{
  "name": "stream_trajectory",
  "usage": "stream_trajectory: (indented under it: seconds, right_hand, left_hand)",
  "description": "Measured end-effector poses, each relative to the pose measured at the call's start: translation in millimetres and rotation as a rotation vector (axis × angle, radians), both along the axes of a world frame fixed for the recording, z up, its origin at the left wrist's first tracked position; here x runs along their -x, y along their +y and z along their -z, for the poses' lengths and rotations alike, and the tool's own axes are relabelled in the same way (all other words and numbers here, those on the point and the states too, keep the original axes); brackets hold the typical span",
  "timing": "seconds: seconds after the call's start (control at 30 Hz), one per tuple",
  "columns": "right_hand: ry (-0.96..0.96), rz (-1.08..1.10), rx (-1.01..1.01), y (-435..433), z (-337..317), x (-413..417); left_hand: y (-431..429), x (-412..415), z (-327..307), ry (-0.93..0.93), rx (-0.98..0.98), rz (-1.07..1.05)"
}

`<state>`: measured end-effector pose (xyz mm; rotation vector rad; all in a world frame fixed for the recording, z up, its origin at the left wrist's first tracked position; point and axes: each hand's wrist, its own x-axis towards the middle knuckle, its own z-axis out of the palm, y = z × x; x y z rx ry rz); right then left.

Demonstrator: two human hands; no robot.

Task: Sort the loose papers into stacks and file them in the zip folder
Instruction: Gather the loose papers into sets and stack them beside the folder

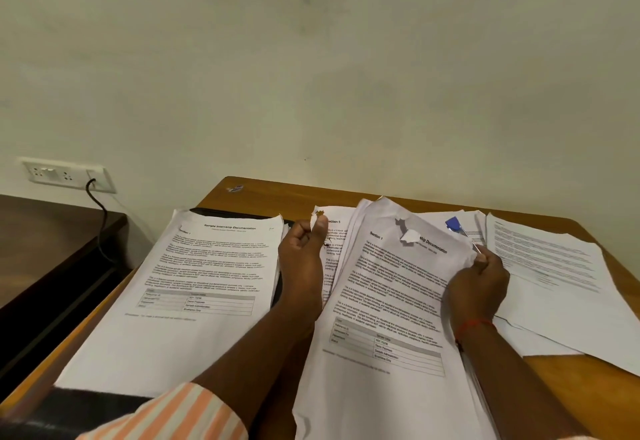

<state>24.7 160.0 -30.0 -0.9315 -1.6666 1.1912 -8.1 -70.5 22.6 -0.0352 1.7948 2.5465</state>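
Centrally, left hand [302,259] pinching a torn paper scrap [317,220], right hand [479,278] fingers clamped on the torn sheet [388,301], neat stack [194,283] at lower left.

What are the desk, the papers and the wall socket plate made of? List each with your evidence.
Desk: looks like wood or wood-look laminate, with a brown grained top and a slight sheen.
Papers: plain matt white printer paper; the sheet in the middle is torn and creased near its top.
Socket plate: probably white moulded plastic, smooth and slightly glossy.
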Motion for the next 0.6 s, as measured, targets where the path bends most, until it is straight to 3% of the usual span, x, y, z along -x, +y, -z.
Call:
stream_trajectory:
  seconds: [0.27, 0.43, 0.6]
  right_hand:
    - [0.002, -0.014, 0.004, -3, -5, -4]
    - [-0.019, -0.002, -0.093, -7, -8, -2]
    - [-0.041, -0.020, -0.183, -16, -13, 0]
  left_hand:
    - [1, 1, 1, 0.022, 0.045, 0.023]
    - [0, 1, 4, 0.116, 0.183, 0.210]
    - [-4, 8, 13, 0.090, 0.380, 0.297]
